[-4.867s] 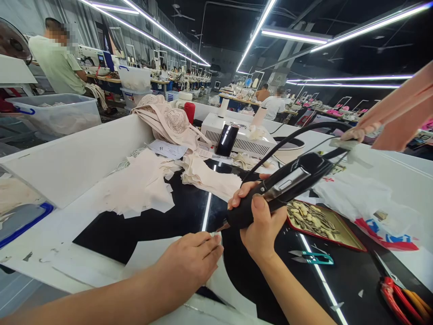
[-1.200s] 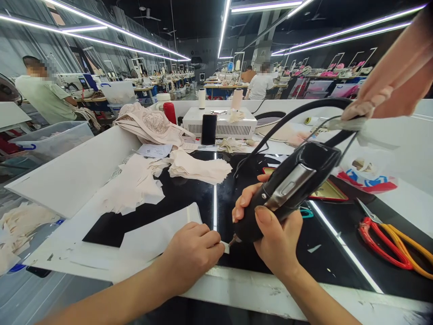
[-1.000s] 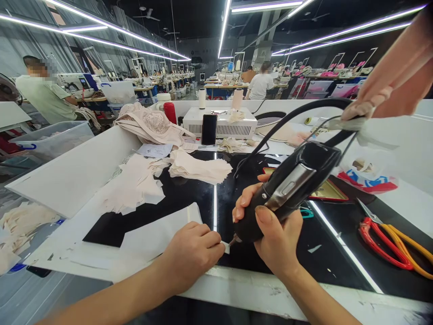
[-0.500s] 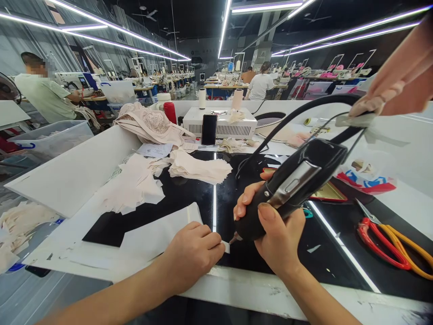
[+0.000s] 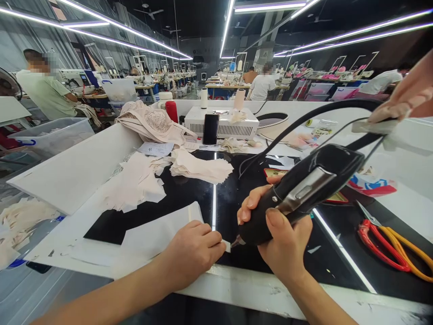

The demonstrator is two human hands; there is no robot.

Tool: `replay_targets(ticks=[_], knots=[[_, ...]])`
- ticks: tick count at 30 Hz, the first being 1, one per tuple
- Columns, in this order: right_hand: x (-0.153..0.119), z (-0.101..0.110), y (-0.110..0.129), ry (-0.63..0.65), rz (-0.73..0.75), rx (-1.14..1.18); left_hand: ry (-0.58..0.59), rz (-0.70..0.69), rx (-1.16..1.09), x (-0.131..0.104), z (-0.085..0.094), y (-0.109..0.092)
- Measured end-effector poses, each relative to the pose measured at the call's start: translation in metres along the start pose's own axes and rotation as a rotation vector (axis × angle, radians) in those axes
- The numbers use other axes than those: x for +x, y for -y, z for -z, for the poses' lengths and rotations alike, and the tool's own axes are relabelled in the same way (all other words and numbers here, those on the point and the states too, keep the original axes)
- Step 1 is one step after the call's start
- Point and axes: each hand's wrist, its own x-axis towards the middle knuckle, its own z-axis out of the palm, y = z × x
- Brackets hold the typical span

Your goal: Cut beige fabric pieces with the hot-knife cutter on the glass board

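My right hand point(image 5: 287, 239) is wrapped round a black corded hand tool point(image 5: 301, 185) with a metal lever plate on its side and a thin pointed tip. The tip meets, or nearly meets, the small end of a white strip that juts out past my left fingertips. My left hand point(image 5: 194, 253) is closed, its fingers pressing on a flat white sheet point(image 5: 152, 234) on the black glossy work surface point(image 5: 216, 203); whether it is fabric or paper I cannot tell. Its grip hides where the strip joins the sheet.
Pale fabric pieces point(image 5: 135, 180) and a stack of cut pieces point(image 5: 201, 167) lie at the back left. A phone point(image 5: 210, 129) leans on a white vented box point(image 5: 237, 123). Orange-and-red-handled scissors point(image 5: 389, 243) lie at right. The tool's cable point(image 5: 324, 107) arches above the table. A co-worker point(image 5: 43, 85) sits at far left.
The tool and my right hand have shifted slightly right, with the tip still beside the strip's end. My left hand stays put. The camera view has moved a little.
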Motion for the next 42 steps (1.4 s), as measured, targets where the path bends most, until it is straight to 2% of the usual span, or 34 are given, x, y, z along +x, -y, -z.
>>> replay_targets(ticks=[10,15,21,31,42], knots=[[-0.005,-0.001,-0.001,0.027,-0.015,-0.03,-0.016,0.011,0.006,-0.002,-0.004,0.003],[-0.005,0.0,-0.001,0.024,-0.011,-0.008,0.006,-0.003,0.028,-0.011,0.003,0.014],[-0.006,0.001,-0.001,0.026,-0.006,-0.023,-0.027,-0.009,0.007,-0.019,0.01,0.024],[-0.005,-0.002,0.004,0.003,-0.03,-0.011,-0.043,0.058,-0.051,-0.019,0.006,0.024],[-0.002,-0.004,0.009,-0.017,-0.048,-0.025,0.017,0.07,0.007,-0.017,0.001,0.025]])
